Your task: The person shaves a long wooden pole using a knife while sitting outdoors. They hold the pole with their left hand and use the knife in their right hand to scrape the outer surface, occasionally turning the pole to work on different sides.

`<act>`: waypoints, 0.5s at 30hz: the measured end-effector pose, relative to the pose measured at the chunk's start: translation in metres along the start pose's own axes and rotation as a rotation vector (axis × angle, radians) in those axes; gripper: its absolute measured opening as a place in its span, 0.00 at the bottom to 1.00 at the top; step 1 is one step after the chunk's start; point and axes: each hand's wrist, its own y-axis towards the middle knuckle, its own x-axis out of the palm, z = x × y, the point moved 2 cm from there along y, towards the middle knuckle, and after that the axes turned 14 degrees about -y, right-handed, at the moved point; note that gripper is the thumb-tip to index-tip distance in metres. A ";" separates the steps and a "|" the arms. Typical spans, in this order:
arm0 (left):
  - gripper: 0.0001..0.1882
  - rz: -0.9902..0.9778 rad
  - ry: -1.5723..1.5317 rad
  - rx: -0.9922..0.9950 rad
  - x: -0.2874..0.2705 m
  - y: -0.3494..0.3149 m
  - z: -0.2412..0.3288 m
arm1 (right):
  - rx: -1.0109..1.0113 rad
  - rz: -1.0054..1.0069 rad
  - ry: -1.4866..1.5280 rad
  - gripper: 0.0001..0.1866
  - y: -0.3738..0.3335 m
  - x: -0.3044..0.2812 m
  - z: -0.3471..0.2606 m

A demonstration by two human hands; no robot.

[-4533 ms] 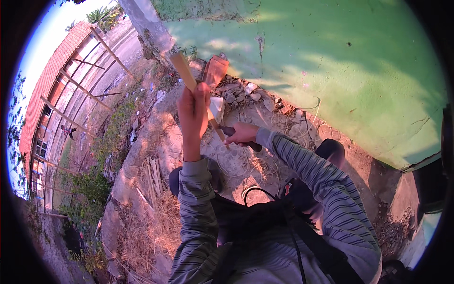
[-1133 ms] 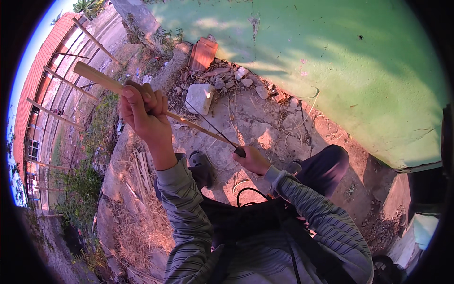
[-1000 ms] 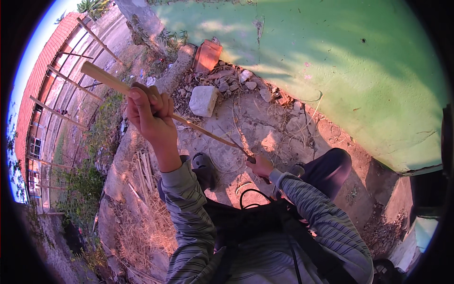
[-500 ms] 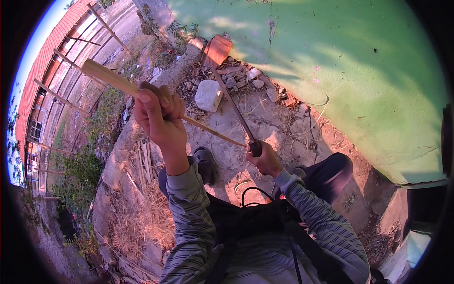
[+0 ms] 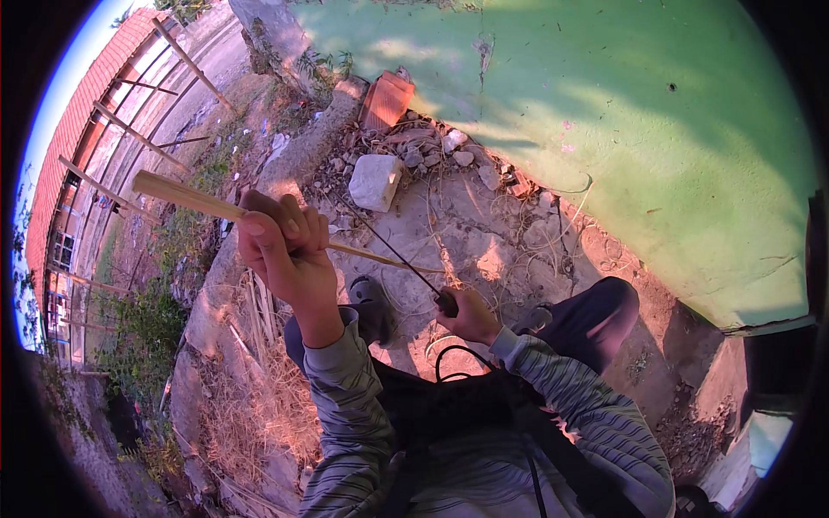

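A pale split bamboo stick (image 5: 186,194) is gripped in my raised left hand (image 5: 289,250), fingers curled round it. Its thick end sticks out to the upper left, and the thin end slants down to the right. My right hand (image 5: 472,318), lower and nearer my knees, is closed on the dark handle of a long knife (image 5: 393,251). The blade appears as a narrow dark line running to the upper left. It crosses the stick's thin part near the tip; whether they touch I cannot tell.
Between my feet and the green wall (image 5: 622,155) lie a white stone block (image 5: 376,182), an orange tile (image 5: 387,102) and broken rubble (image 5: 423,151). Straw-like shavings (image 5: 259,388) pile up at the left, beside green plants (image 5: 142,328). Wooden poles (image 5: 194,65) stand farther off.
The knife blade has swung left and now lies across the thin end of the bamboo stick. My right hand has shifted slightly left and down; the left hand has barely moved.
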 end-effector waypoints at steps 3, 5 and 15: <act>0.21 0.066 0.025 0.088 -0.003 -0.010 0.005 | 0.064 -0.082 -0.079 0.16 -0.001 0.002 -0.003; 0.21 0.060 0.009 0.065 -0.002 -0.014 0.005 | 0.025 -0.038 -0.078 0.17 -0.006 0.005 0.005; 0.20 0.038 0.026 0.079 0.002 -0.011 -0.001 | 0.131 -0.144 0.227 0.13 -0.002 0.010 0.016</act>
